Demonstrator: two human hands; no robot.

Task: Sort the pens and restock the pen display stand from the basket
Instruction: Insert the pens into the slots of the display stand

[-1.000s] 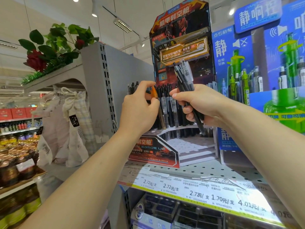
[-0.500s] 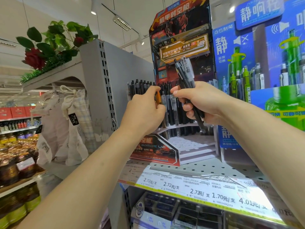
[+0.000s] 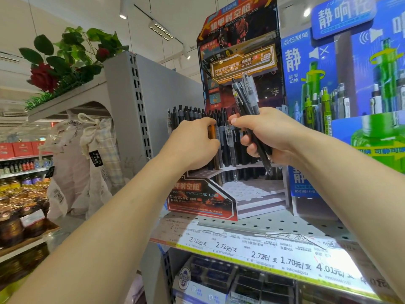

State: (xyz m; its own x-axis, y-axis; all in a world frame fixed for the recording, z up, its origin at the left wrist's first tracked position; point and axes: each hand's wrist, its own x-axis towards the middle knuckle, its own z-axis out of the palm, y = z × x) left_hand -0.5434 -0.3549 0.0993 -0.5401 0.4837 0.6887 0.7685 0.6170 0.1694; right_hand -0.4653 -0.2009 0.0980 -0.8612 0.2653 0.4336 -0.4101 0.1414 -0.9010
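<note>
left hand (image 3: 195,142): fingers curled round an orange pen (image 3: 211,133) in the top tier of the pen display stand (image 3: 221,189); a second ago it sat lower with thumb and fingers apart above the row, now it has closed onto the orange barrel
right hand (image 3: 265,133): fist wrapped round a bundle of dark pens (image 3: 247,99), clips fanned out above the knuckles, tips poking out under the palm; same grip as a second ago, only raised with the view
orange pen: upright among the black pens (image 3: 190,115), near the middle of the top tier, touching its neighbours on both sides
stand: at the left end of the perforated shelf (image 3: 285,222), just beside the blue-green display (image 3: 350,106); back tier packed, front stepped tiers of socket holes bare
basket: not in view
change: the left hand has gone from reaching to holding the odd-coloured pen
meaning: looks like the sort step; the orange pen probably comes out of the black row so the right hand's bundle can fill in
progress: early to middle, judging by the bare front tiers and the full fist
risk: tight row, so pulling one pen may drag or tip its neighbours
price strip (image 3: 263,255): along the shelf's front edge, labels readable
</note>
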